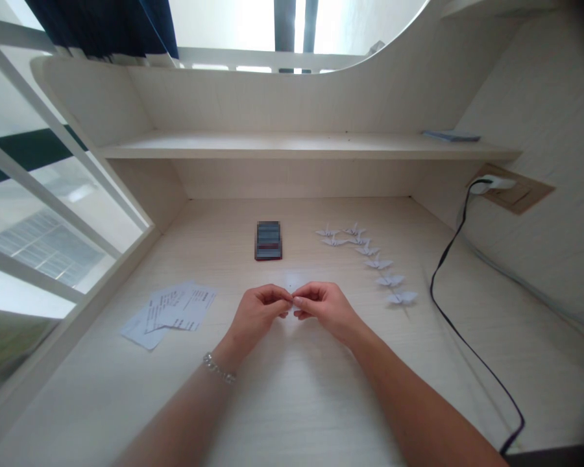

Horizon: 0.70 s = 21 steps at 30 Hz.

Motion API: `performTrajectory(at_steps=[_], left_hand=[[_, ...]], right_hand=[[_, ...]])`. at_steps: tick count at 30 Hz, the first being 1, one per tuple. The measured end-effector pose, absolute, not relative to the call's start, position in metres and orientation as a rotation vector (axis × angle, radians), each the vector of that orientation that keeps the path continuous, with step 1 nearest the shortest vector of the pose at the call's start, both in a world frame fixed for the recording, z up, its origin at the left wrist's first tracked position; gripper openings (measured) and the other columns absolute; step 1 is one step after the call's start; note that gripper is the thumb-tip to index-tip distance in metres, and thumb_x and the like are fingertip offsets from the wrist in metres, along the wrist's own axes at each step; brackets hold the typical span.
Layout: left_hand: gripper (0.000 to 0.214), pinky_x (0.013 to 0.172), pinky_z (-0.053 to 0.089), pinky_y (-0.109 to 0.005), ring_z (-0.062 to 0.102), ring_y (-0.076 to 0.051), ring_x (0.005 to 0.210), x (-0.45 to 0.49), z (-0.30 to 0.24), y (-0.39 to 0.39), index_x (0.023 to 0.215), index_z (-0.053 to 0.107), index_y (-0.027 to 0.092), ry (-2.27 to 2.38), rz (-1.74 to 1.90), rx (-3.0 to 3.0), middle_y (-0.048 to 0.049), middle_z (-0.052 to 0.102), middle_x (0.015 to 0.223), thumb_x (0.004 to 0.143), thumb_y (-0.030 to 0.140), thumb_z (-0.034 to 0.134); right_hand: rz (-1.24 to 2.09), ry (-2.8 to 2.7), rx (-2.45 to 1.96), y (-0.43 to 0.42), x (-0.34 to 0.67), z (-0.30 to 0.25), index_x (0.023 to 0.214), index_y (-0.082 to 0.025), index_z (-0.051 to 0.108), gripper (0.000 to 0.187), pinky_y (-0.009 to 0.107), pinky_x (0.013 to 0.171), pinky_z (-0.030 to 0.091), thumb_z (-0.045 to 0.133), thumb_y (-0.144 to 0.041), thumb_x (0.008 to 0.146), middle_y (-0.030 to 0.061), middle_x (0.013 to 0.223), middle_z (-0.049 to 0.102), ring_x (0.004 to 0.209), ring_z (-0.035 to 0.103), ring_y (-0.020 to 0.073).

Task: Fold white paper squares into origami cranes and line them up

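My fingers [278,294] are pinching narrowly, both left hand [255,314] and right hand [335,312] seemingly gripping paper [291,287], mostly hidden, over the desk [292,402], roughly midway between its side edges. I'm judging the paper light, soft, easily creased, so its own edges are offering the safest hold.

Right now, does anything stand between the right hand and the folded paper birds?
Nothing visible does. Between the right hand and the paper birds to its right, only tabletop shows; the black cable lies farther right, past the birds.
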<state>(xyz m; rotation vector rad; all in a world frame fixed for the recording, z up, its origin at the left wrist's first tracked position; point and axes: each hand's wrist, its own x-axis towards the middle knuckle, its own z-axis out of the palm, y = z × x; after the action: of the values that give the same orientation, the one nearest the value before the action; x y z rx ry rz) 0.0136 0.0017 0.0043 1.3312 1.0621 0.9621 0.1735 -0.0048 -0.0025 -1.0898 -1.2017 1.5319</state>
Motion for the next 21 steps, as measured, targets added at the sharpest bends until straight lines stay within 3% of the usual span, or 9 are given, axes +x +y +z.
performTrajectory(at_steps=[21], left_hand=[[0.011, 0.063, 0.047, -0.024, 0.060, -0.014, 0.067, 0.0094, 0.0001, 0.0045, 0.074, 0.068, 0.015, 1.073, 0.964, 1.378, -0.0049, 0.067, 0.073, 0.066, 0.017, 0.060]], right_hand=[[1.552, -1.123, -1.099, -0.0026, 0.1728, -0.0058, 0.075, -0.013, 0.066, 0.025, 0.029, 0.061, 0.052, 0.069, -0.035, 0.064, 0.0023, 0.069, 0.064, 0.058, 0.060, 0.0117]])
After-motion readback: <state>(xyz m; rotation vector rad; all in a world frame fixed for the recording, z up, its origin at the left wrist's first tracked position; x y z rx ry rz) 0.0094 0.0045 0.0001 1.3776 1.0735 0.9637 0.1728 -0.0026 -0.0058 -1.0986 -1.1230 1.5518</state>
